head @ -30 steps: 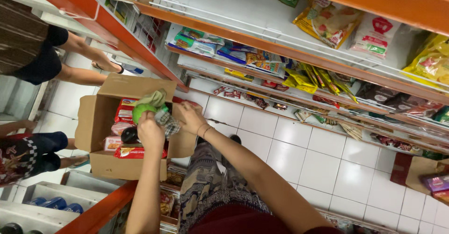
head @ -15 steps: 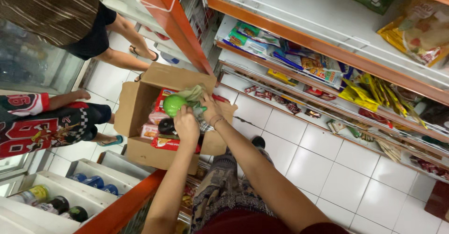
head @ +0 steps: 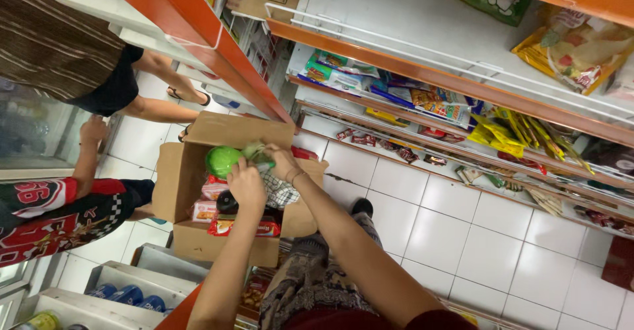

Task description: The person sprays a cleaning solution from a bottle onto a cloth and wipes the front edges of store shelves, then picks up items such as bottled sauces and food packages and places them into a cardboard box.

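Head cam looking straight down a shop aisle: both hands are over an open cardboard box (head: 179, 191) on the white tiled floor (head: 429, 231). The left hand (head: 246, 186) is closed around a green packet (head: 222, 160), and the right hand (head: 282, 162) pinches the crinkly end of that same packet, so it sits between the two hands just above the box opening. Right under the hands there's a checkered pouch (head: 280, 191), a round dark lid (head: 227, 202), and a few red and white snack packs (head: 243, 228) lying flat in the bottom of the box. The flaps are folded out on all sides, one of them past the fingertips. Beyond the box, two other people stand close; a bare leg in a sandal (head: 188, 96) is just past the far flap, and someone in a red and black shirt (head: 46, 218) is off to the left of the left hand, pretty much crowding that side. To the right of the right hand runs an orange shelf (head: 422, 72) stacked with coloured snack bags. Near the left elbow, blue bottle caps (head: 129, 298) poke out of a low rack.
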